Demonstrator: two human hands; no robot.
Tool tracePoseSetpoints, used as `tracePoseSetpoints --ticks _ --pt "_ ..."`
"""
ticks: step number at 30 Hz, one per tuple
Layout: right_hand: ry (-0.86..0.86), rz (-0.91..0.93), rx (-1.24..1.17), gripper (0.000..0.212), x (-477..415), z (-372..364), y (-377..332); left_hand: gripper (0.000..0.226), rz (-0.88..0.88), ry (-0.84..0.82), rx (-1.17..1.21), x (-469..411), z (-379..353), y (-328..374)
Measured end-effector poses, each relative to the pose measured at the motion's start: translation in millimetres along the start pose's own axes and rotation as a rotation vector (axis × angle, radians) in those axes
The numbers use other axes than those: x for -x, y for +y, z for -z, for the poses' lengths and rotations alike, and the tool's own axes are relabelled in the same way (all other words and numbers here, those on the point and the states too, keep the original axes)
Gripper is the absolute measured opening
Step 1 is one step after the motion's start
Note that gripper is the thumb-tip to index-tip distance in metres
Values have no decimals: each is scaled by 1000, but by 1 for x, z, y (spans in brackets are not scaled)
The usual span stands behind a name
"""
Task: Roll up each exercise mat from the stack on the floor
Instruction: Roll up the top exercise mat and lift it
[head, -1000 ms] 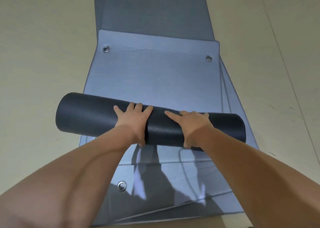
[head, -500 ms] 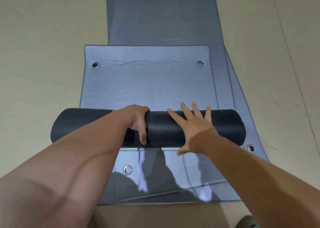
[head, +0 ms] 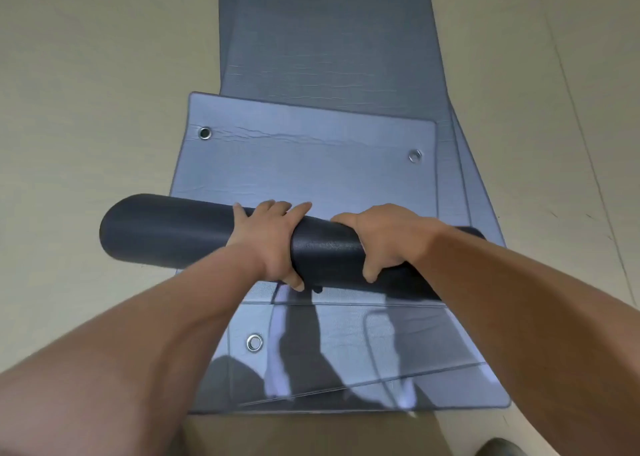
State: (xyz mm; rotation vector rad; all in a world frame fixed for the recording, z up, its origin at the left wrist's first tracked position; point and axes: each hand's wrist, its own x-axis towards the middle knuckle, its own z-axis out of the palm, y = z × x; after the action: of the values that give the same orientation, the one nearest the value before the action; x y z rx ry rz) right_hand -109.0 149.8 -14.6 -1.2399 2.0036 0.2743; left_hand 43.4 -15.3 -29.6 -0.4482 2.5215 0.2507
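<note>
Two hands are holding the dark rolled mat [head: 166, 234]: the left hand [head: 268, 244] and the right hand [head: 388, 241] are curling round its middle. It is lying across the grey mats [head: 311, 165] on the floor [head: 86, 109].

The rolled mat [head: 173, 234] bears no legible text.

Pale beige floor [head: 90, 116] — thin seams [head: 586, 144] at right.

Beige floor [head: 86, 109], dark rounded object [head: 500, 448] (bottom right, partly cropped)
</note>
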Motion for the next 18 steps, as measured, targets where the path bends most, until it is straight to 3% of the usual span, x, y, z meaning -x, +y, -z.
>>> tracePoseSetpoints --ticks 3,6,12,18 --pt "-193 -5 -204 98 -6 -1 0 138 15 139 -29 23 -23 1" --pt "-251 3 -307 95 -2 -20 5 134 70 146 -22 33 -43 7" --pt "-58 -129 -342 124 2 -37 2 132 68 76 -58 9 -33 13" --pt "200 -254 17 149 13 -73 -60 123 95 -90 -78 -22 1 21"
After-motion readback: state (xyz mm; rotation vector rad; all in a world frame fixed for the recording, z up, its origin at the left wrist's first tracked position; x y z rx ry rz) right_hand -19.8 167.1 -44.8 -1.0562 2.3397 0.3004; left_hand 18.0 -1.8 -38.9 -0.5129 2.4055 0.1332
